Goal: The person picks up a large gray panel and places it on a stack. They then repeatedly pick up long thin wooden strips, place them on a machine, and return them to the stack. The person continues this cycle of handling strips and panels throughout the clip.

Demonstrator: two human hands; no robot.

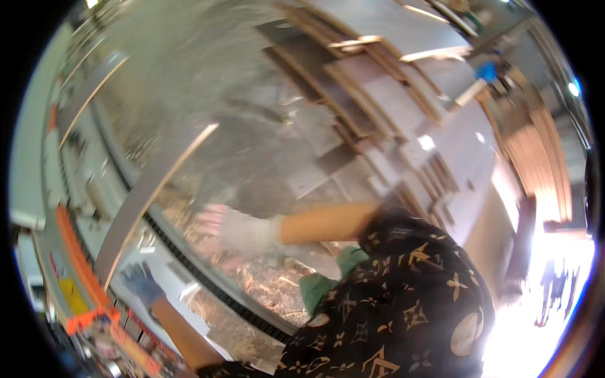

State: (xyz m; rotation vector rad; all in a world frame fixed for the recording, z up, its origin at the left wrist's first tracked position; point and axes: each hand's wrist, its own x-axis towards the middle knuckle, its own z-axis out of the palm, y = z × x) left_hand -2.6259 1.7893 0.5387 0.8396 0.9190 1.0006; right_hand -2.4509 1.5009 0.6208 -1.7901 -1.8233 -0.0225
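A long dark grey panel (135, 198) with a pale raw edge lies slanted across the machine on the left, its far end sticking out over the floor. Close to its near end is my left hand (144, 285) in a blue-grey glove, fingers stretched out and apart. Whether the fingertips touch the panel I cannot tell. My right hand (242, 232), in a whitish glove that leaves the fingertips bare, reaches across toward the machine's rail. Its fingers are spread and smeared by motion, with nothing visible in them.
Along the left runs the machine's black toothed rail (208, 280), beside an orange guard bar (75, 252). A second panel (94, 88) lies farther along. Wood scraps and shavings (271, 286) litter the floor. Stacked brown and grey boards (372, 94) stand at the right.
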